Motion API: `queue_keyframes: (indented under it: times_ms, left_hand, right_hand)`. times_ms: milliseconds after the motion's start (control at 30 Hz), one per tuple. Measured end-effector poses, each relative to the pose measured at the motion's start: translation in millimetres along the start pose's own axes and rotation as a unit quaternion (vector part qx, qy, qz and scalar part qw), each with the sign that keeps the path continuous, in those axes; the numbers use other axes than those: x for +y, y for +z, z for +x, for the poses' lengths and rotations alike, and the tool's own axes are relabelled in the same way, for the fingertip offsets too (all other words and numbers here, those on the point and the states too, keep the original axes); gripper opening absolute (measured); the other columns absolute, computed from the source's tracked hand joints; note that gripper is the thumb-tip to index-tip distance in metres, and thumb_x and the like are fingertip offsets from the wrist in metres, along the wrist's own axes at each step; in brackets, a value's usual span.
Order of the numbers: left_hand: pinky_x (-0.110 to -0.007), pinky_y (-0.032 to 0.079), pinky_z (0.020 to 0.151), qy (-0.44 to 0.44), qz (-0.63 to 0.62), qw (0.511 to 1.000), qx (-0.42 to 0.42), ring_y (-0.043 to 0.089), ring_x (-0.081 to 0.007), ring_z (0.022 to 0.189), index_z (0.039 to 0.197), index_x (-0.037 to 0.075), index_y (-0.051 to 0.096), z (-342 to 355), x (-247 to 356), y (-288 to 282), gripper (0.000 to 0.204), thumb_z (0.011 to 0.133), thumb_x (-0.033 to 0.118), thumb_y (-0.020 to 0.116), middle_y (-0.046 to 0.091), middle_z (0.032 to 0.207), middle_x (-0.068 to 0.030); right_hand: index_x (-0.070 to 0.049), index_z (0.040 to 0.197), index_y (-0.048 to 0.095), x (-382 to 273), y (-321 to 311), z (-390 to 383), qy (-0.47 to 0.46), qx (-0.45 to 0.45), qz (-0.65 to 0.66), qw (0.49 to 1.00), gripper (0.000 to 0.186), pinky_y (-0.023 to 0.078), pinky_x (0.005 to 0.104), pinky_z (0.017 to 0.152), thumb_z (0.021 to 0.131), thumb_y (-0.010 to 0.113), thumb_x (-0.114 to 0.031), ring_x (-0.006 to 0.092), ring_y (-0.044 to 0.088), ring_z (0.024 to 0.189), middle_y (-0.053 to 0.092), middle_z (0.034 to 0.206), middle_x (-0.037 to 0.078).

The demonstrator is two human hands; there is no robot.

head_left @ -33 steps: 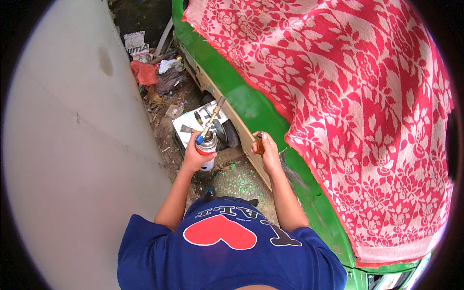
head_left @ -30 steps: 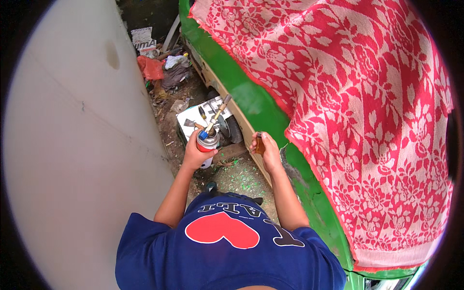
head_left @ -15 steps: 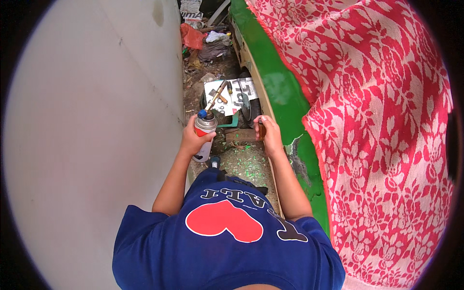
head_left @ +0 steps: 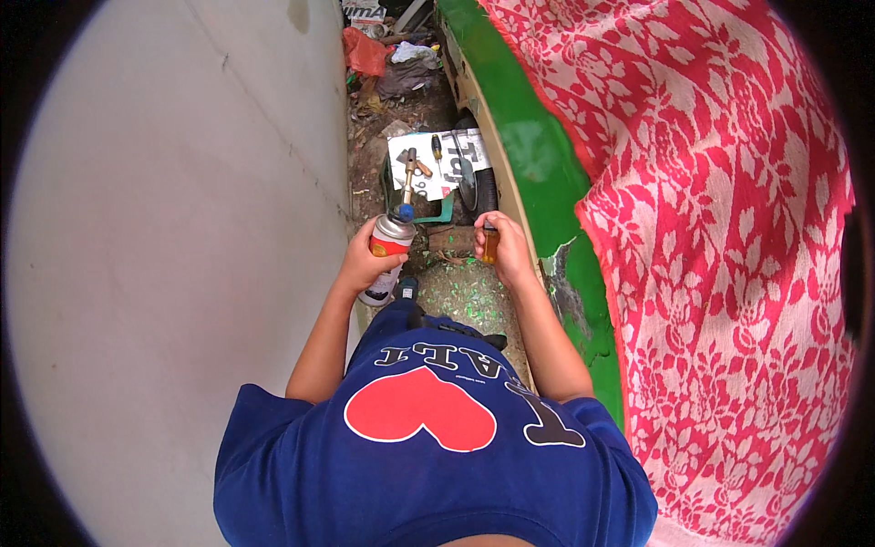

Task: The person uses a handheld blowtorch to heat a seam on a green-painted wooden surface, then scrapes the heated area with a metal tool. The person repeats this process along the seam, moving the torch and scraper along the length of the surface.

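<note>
Canister (head_left: 389, 242) in the head view: where is it?

In the left hand (head_left: 363, 262), low in front of the body, a little tilted. The fingers curve round its red-and-white side, opened only as wide as the can, with the thumb across the near face.

And on top of it?

A brass torch head (head_left: 409, 178) with a blue knob (head_left: 403, 212), its nozzle pointing away from the person.

What about the right hand (head_left: 510, 252)?

Its fingers are folded around a small amber lighter (head_left: 490, 244), held upright, well apart from the can and just beside the green panel (head_left: 538, 164).

What lies beyond?

A printed white sheet (head_left: 447, 185) bearing a screwdriver (head_left: 437, 148). Red-and-white floral cloth (head_left: 711, 228) covers much of the panel; a pale wall (head_left: 182, 273) stands on the left.
</note>
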State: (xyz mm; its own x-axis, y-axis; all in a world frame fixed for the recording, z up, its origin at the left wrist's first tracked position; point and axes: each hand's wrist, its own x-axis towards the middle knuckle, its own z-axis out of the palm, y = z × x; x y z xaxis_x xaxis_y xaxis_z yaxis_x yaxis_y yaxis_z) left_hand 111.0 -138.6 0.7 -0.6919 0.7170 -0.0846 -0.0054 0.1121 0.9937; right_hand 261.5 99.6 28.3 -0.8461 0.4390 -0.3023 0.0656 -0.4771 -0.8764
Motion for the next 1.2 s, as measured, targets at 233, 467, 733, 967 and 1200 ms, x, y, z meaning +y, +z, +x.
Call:
queue_keyframes:
  times_ms: [233, 467, 733, 967, 1200]
  left_hand:
    - [-0.039, 0.051, 0.09, 0.047, 0.205, 0.976, 0.061, 0.067, -0.032, 0.102, 0.126, 0.001, 0.055, -1, 15, -5, 0.075, 0.066, 0.031, 0.089, 0.068, 0.113, -0.0154]
    - [-0.041, 0.051, 0.092, 0.016, 0.216, 0.974, 0.067, 0.066, -0.035, 0.11, 0.131, 0.002, 0.051, -7, 30, 2, 0.079, 0.073, 0.043, 0.086, 0.067, 0.118, -0.0204]
    - [-0.044, 0.051, 0.091, 0.028, 0.33, 0.942, 0.055, 0.063, -0.0364, 0.112, 0.135, 0.004, 0.049, -3, 36, 10, 0.08, 0.073, 0.042, 0.084, 0.064, 0.123, -0.0193]
    - [-0.045, 0.052, 0.087, 0.034, 0.357, 0.93, 0.077, 0.063, -0.0351, 0.107, 0.129, 0.006, 0.054, -6, 39, 23, 0.077, 0.067, 0.037, 0.087, 0.063, 0.115, -0.0142]
    - [-0.046, 0.052, 0.087, 0.019, 0.368, 0.925, 0.096, 0.063, -0.0351, 0.107, 0.129, 0.005, 0.055, -8, 40, 22, 0.077, 0.066, 0.035, 0.087, 0.062, 0.114, -0.0147]
  right_hand:
    - [-0.004, 0.092, 0.059, -7, 24, 7, 0.018, -0.042, -0.095, 0.994, 0.025, 0.038, 0.0254, 0.043, 0.099, 0.059, -0.028, 0.009, 0.043, 0.046, 0.047, 0.058, -0.001]
    - [-0.004, 0.087, 0.061, 2, 32, 14, 0.007, -0.008, -0.124, 0.992, 0.023, 0.037, 0.0245, 0.043, 0.097, 0.067, -0.024, 0.0085, 0.046, 0.047, 0.051, 0.06, -0.001]
    - [-0.002, 0.089, 0.067, 1, 33, 15, 0.043, -0.046, -0.134, 0.989, 0.031, 0.039, 0.0239, 0.043, 0.094, 0.071, -0.033, 0.008, 0.052, 0.048, 0.056, 0.061, 0.0]
    - [-0.002, 0.084, 0.068, -6, 36, 18, 0.086, -0.092, -0.17, 0.977, 0.031, 0.039, 0.0235, 0.044, 0.097, 0.067, -0.029, 0.0096, 0.055, 0.048, 0.063, 0.062, 0.004]
    - [0.0, 0.093, 0.072, 3, 33, 29, 0.102, -0.127, -0.193, 0.968, 0.029, 0.042, 0.0225, 0.047, 0.097, 0.066, -0.028, 0.0093, 0.057, 0.05, 0.065, 0.065, 0.004]
